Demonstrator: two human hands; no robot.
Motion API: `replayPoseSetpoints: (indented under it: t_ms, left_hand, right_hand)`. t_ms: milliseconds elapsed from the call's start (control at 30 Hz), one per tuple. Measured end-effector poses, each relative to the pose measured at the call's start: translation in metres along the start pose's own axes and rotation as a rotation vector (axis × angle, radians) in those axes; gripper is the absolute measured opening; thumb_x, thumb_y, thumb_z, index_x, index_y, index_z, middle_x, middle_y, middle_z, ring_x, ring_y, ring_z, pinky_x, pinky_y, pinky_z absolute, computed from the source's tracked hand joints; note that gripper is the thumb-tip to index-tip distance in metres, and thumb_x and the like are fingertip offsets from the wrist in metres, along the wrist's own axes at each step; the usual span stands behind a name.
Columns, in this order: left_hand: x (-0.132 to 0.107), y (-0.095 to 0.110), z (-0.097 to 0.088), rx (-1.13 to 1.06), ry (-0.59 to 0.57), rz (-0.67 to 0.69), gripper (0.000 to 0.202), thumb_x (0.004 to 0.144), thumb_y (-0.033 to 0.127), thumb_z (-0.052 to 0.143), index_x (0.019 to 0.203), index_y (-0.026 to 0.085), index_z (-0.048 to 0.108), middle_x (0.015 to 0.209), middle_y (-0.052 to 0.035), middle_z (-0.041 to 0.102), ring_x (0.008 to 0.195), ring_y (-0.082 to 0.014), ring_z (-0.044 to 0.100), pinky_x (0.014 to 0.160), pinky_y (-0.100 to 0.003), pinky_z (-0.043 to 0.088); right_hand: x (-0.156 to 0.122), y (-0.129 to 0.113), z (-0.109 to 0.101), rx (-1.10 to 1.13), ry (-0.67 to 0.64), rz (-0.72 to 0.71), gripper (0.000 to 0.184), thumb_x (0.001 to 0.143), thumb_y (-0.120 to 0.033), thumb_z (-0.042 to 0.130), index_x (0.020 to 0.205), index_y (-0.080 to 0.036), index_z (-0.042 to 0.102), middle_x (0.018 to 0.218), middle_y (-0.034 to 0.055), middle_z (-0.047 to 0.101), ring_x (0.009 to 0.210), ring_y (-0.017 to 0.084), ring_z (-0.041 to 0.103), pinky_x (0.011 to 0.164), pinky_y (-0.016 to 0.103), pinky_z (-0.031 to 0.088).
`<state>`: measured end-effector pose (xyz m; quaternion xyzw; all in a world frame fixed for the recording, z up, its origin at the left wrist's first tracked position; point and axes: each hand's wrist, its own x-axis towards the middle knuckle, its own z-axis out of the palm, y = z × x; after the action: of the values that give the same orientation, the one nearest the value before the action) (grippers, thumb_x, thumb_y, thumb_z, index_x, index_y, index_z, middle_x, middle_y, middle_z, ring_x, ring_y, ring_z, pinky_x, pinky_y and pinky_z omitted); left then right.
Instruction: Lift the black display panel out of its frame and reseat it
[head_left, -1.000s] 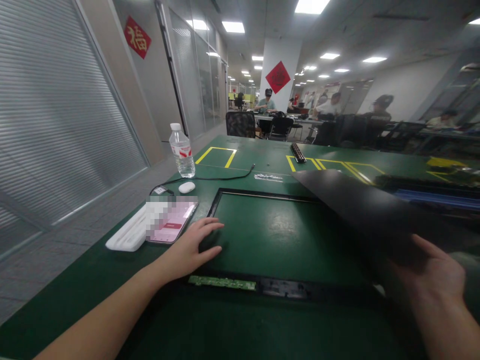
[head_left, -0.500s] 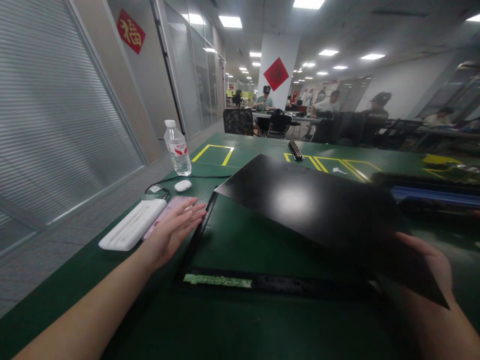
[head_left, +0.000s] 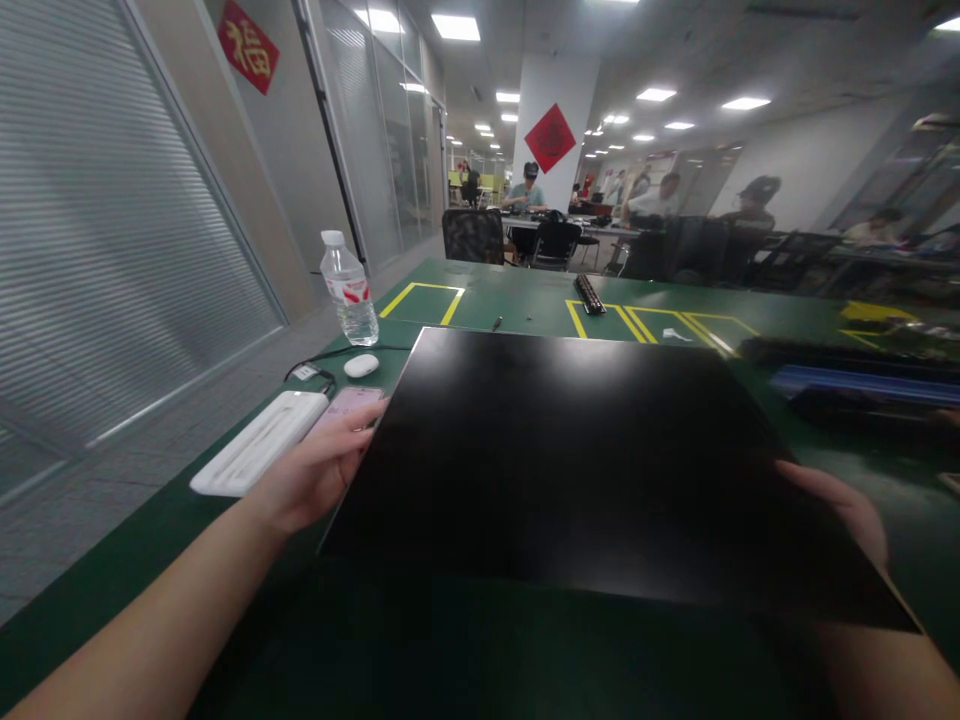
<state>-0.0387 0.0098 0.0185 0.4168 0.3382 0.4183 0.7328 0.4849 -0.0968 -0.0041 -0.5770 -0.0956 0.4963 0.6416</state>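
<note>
A large flat black panel is held level over the green table, covering the black frame that lies beneath it. My left hand grips the panel's left edge, fingers curled under it. My right hand holds the right edge from below; only the thumb side shows, the fingers are hidden under the panel.
Left of the panel lie a white case, a phone, a white mouse with a cable and a water bottle. A black strip lies farther back, dark and blue parts at right. Other people sit at far desks.
The panel swung from my right side across and down over the frame. My left hand left the frame's corner and took the panel's left edge.
</note>
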Motion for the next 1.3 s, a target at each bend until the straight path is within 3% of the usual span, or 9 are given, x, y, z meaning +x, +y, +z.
replayPoseSetpoints:
  t_ms: [100,167,300,467,567,733,867,1100,1300]
  left_hand:
    - [-0.006,-0.002,0.0,-0.063,-0.108,0.059,0.079,0.088,0.028,0.073,0.162,0.027,0.047,0.146,-0.0034,0.074,0.141,-0.0341,0.062,0.11,-0.043,0.057]
    - [-0.011,-0.002,0.002,-0.096,-0.104,0.07,0.078,0.09,0.028,0.069,0.164,0.031,0.044,0.151,-0.0003,0.07,0.148,-0.0354,0.054,0.115,-0.048,0.054]
    - [-0.017,0.001,0.007,-0.12,0.048,0.094,0.084,0.087,0.027,0.067,0.167,0.029,0.041,0.151,0.0006,0.07,0.151,-0.0374,0.05,0.122,-0.053,0.046]
    - [-0.016,0.006,0.012,-0.164,0.216,0.123,0.084,0.084,0.026,0.064,0.165,0.024,0.043,0.142,-0.0001,0.076,0.147,-0.0376,0.055,0.122,-0.054,0.047]
    - [-0.016,0.008,0.014,-0.168,0.27,0.15,0.087,0.082,0.026,0.066,0.165,0.024,0.043,0.139,-0.0003,0.078,0.144,-0.0381,0.058,0.12,-0.054,0.05]
    - [-0.016,0.01,0.02,-0.141,0.346,0.164,0.089,0.08,0.023,0.068,0.166,0.029,0.042,0.131,0.0024,0.082,0.144,-0.0352,0.058,0.119,-0.051,0.051]
    - [-0.016,0.011,0.025,-0.096,0.316,0.163,0.081,0.081,0.022,0.067,0.161,0.028,0.051,0.136,0.0024,0.079,0.149,-0.0349,0.053,0.122,-0.051,0.048]
    - [-0.01,0.008,0.026,-0.06,0.269,0.171,0.072,0.083,0.023,0.069,0.154,0.026,0.06,0.141,0.0001,0.077,0.148,-0.0358,0.054,0.121,-0.049,0.049]
    - [-0.001,-0.004,0.017,-0.038,0.223,0.153,0.069,0.081,0.025,0.076,0.149,0.029,0.066,0.136,0.0004,0.079,0.143,-0.0354,0.059,0.115,-0.044,0.054]
  right_hand:
    - [0.002,-0.002,0.002,-0.04,0.074,0.063,0.019,0.074,-0.014,0.073,0.081,-0.031,0.078,0.078,-0.0007,0.082,0.067,0.028,0.079,0.064,0.04,0.071]
    - [-0.002,-0.003,0.011,-0.074,0.036,0.105,0.018,0.077,-0.015,0.072,0.085,-0.029,0.079,0.084,0.0023,0.084,0.073,0.031,0.08,0.072,0.045,0.071]
    - [-0.017,0.002,0.038,-0.053,0.022,0.13,0.016,0.079,-0.016,0.068,0.086,-0.027,0.079,0.083,0.0045,0.083,0.076,0.031,0.081,0.077,0.047,0.07]
    - [-0.028,0.01,0.06,-0.006,-0.17,0.124,0.025,0.089,-0.035,0.058,0.102,-0.029,0.078,0.094,0.0055,0.084,0.097,0.033,0.08,0.089,0.052,0.066]
    - [-0.023,0.009,0.059,-0.099,-0.273,0.118,0.039,0.091,-0.049,0.051,0.113,-0.028,0.077,0.106,0.0092,0.083,0.106,0.035,0.078,0.089,0.055,0.064]
    - [-0.006,0.004,0.046,-0.143,-0.293,0.014,0.046,0.092,-0.047,0.051,0.126,-0.024,0.072,0.116,0.0132,0.08,0.097,0.029,0.078,0.078,0.043,0.064]
    - [0.002,0.004,0.041,-0.141,-0.263,-0.018,0.049,0.091,-0.05,0.054,0.133,-0.028,0.066,0.11,0.0122,0.081,0.094,0.029,0.077,0.08,0.045,0.063]
    - [0.005,0.008,0.041,-0.19,-0.247,-0.099,0.061,0.093,-0.061,0.049,0.147,-0.034,0.056,0.112,0.0113,0.081,0.107,0.03,0.076,0.09,0.049,0.06]
    - [0.008,0.009,0.039,-0.23,-0.212,-0.167,0.059,0.093,-0.061,0.048,0.144,-0.031,0.056,0.102,0.0105,0.082,0.09,0.027,0.074,0.073,0.039,0.059]
